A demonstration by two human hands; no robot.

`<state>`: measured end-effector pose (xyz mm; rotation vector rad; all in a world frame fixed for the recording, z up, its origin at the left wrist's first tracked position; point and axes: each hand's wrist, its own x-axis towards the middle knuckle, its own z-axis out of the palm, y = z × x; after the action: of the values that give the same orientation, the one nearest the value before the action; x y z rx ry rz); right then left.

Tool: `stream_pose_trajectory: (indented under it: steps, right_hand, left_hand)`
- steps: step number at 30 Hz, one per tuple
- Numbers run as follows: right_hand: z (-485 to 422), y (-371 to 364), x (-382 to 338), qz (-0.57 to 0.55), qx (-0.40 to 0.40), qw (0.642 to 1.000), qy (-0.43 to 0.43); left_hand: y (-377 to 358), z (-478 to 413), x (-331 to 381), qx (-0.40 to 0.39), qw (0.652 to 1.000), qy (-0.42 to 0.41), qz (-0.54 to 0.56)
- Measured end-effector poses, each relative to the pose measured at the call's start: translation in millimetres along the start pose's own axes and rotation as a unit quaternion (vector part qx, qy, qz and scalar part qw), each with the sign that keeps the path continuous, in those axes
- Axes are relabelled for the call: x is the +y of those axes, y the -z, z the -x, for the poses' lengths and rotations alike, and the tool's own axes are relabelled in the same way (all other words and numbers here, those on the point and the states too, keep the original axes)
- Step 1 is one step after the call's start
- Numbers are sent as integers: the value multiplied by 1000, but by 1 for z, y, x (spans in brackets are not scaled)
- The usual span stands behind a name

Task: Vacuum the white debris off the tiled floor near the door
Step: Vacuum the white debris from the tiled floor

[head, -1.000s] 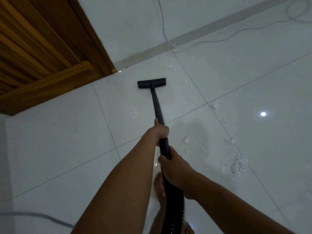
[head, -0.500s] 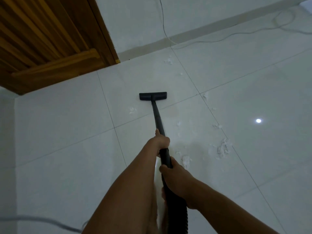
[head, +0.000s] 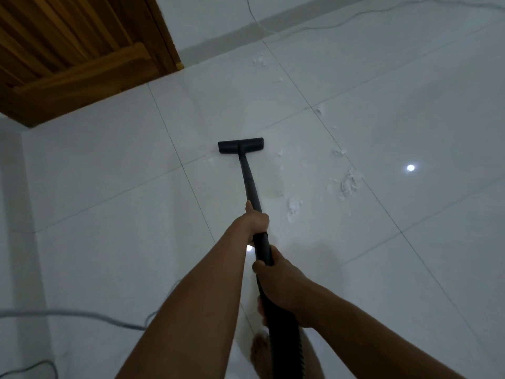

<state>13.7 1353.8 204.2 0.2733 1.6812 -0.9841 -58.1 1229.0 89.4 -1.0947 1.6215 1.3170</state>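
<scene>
Grip first: our left hand [head: 257,218] wraps the black wand [head: 249,181] on the side nearer the head, and our right hand [head: 281,280] clasps it behind that, where the hose begins. The floor head [head: 241,145] has come back from the floor's edge by the door [head: 82,50] toward us over the last second and now lies flat by a grout line. We judge the white debris [head: 348,183] largely untouched: it lies right of the wand, with more near the wall edge. No container shows, and the vacuum's canister is out of view.
</scene>
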Motion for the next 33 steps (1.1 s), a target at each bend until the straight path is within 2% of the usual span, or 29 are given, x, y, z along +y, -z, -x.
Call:
stream_pose_trajectory:
  steps: [2, 5, 9, 18, 33]
  right_hand:
    - [10, -10, 27, -27, -6, 1000, -14]
    - [32, -22, 64, 17, 11, 1000, -11]
    - [56, -35, 109, 17, 8, 1000, -14]
    - [104, -49, 200, -20, -9, 1000, -22]
    - [219, -66, 334, -7, 6, 1000, 8]
  left_hand:
    - [-17, 11, -28, 7, 1000, 0, 5]
    - [-42, 29, -65, 14, 1000, -5, 10]
    - [-71, 49, -105, 15, 1000, -4, 22]
    - [-130, 82, -179, 23, 999, -4, 28]
    - [-236, 163, -292, 4, 999, 8, 34]
